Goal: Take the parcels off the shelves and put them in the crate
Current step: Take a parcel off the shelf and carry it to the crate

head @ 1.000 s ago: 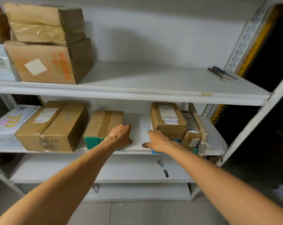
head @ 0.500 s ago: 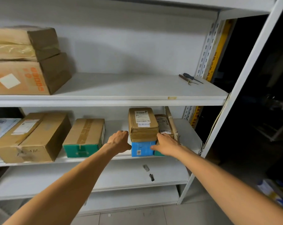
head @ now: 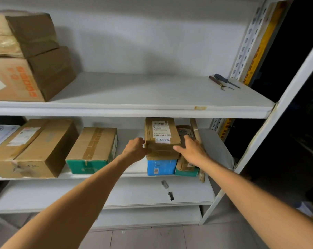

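Observation:
A brown taped parcel (head: 161,139) with a white shipping label lies on top of a blue box (head: 161,167) on the middle shelf (head: 130,174). My left hand (head: 136,149) holds its left front corner, fingers curled against the side. My right hand (head: 191,150) grips its right side, thumb on the front and fingers reaching between it and a smaller brown parcel (head: 185,163). That smaller parcel sits on a green box (head: 187,172). No crate is in view.
On the middle shelf stand a green-ended carton (head: 93,150) and a large brown carton (head: 33,148) at left. Two stacked cartons (head: 26,56) fill the upper shelf's left end; tools (head: 223,82) lie at its right. Small objects (head: 168,190) lie on the lower shelf.
Both hands rose from the blue box's level to the brown parcel on top and closed on its two sides. The view shifted slightly.

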